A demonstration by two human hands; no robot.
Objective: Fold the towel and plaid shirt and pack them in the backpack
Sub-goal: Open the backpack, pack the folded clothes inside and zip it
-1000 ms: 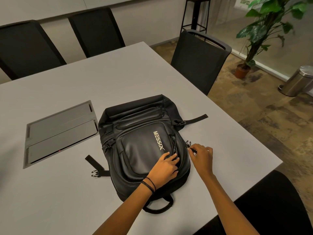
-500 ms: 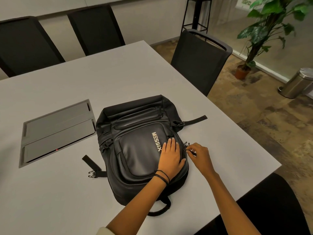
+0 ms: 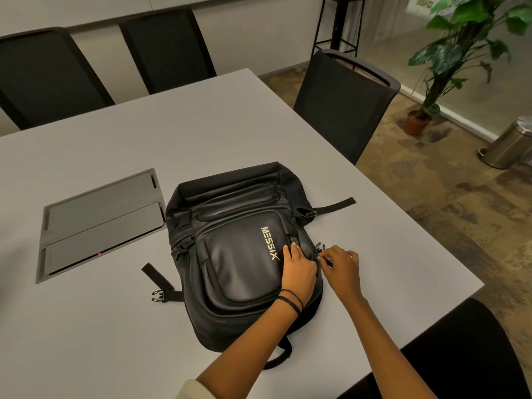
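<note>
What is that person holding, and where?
The right hand pinches a zipper pull at the side of the backpack; the left hand presses flat on it.

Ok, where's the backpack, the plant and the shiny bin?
backpack [image 3: 239,260]: head view, front pocket panel.
plant [image 3: 443,57]: head view, its green leaves.
bin [image 3: 506,145]: head view, its metal side.

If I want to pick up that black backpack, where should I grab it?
Probably the loop handle at the backpack's near end, reaching in from the person's side. The backpack lies flat on the table, and that loop sticks out past its end with a gap for fingers. The thin side straps lie loose and would likely let it tip.
</note>
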